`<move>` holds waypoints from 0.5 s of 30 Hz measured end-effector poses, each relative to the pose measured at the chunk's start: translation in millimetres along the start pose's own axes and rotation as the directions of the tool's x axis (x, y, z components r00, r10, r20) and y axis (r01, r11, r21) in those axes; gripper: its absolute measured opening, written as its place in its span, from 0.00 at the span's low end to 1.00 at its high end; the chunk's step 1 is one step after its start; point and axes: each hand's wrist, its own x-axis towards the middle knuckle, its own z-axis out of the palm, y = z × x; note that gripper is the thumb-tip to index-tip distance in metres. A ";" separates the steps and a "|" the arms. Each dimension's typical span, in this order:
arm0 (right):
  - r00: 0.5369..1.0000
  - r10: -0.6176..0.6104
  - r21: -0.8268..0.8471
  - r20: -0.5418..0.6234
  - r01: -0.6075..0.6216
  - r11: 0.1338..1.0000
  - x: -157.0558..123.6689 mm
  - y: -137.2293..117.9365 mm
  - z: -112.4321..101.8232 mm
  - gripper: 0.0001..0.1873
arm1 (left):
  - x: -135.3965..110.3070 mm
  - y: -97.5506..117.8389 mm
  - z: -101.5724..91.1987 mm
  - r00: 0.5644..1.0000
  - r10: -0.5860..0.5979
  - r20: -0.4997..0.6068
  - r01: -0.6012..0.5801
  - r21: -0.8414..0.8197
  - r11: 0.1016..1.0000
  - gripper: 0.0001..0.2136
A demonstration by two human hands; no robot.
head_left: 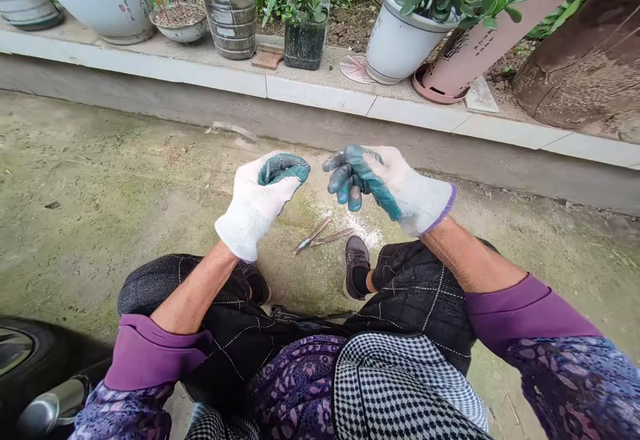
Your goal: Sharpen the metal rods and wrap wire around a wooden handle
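Both hands wear white knit gloves with green-coated palms and fingers. My left hand (273, 180) is closed, thumb pressed to the curled fingers; what it pinches, if anything, is hidden. Just across a small gap, my right hand (363, 180) hangs loosely bent with its fingers apart, and nothing shows in it. On the ground below and between the hands lies a hand tool (320, 235) with two long, worn arms spread in a V, perhaps pliers or tongs. White powder or crumbs (365, 230) are scattered beside it, near the right shoe (357, 263).
A tiled ledge (320, 97) runs across the front, bearing a white pot (400, 43), a pink planter (460, 60), a clear plastic planter (305, 43) and several other pots. A dark wheel (45, 367) and a metal pipe (53, 405) are close at lower left.
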 end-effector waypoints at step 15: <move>0.999 0.034 -0.021 0.043 -0.033 0.999 -1.8 -6.6 12.2 0.18 | -2.0 1.6 1.3 1.000 0.014 0.015 -0.014 -0.004 1.000 0.05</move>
